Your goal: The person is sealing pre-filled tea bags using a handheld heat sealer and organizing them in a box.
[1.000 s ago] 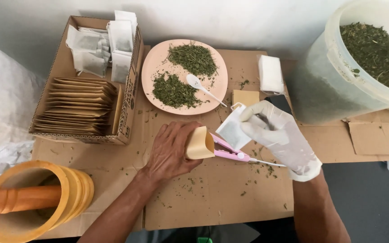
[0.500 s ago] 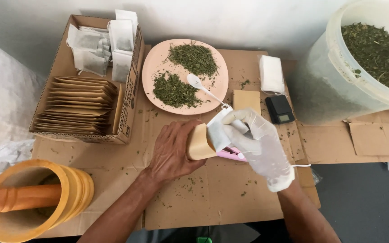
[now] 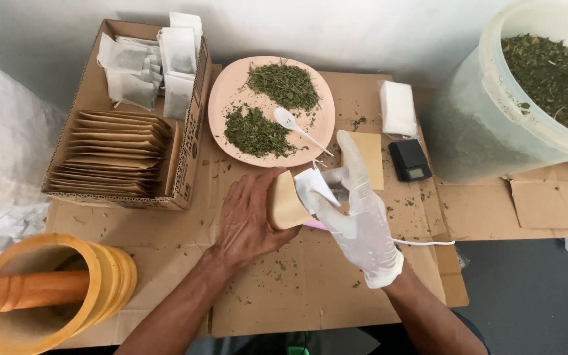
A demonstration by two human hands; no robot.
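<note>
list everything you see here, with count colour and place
tan paper envelope: one, held open at centre
small white filter bag: one, at the envelope's mouth
round pink plate: one, two piles of green dried herb, top centre
white plastic spoon: one, on the plate
brown cardboard box: one, left, holds stacked tan envelopes and white filter bags
small black digital scale: one, right of the plate
translucent plastic tub: one, full of green herb, top right
yellow mortar with orange pestle: one, bottom left
left hand: bare, holding the envelope
right hand: white glove, pinching the filter bag
</note>
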